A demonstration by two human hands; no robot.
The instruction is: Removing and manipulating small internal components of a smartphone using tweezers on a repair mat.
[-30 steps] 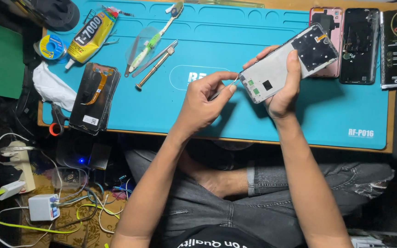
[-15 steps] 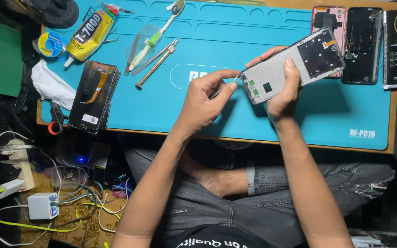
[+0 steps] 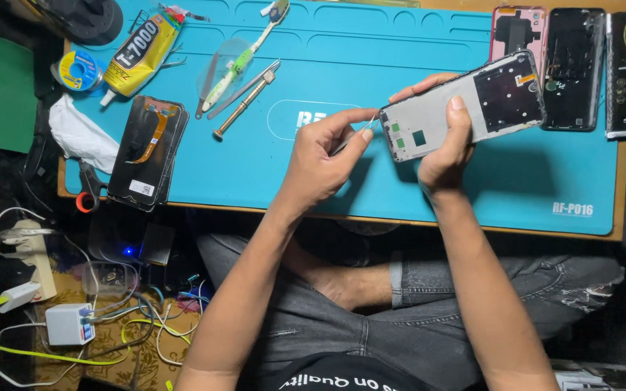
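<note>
Gripping the phone frame (image 3: 465, 108) off the desk, right hand (image 3: 440, 148) steadies it; left hand (image 3: 324, 156) fingers pinch tweezers (image 3: 353, 139) at its corner.

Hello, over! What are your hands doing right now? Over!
Right hand holds the phone frame above the blue mat. Left hand pinches a thin tool at its corner. Nothing in between.

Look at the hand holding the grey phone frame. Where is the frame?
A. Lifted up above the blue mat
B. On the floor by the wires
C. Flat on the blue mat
A: the right hand grips the phone frame raised over the blue mat, while the left hand pokes a thin tool at its end.
</note>
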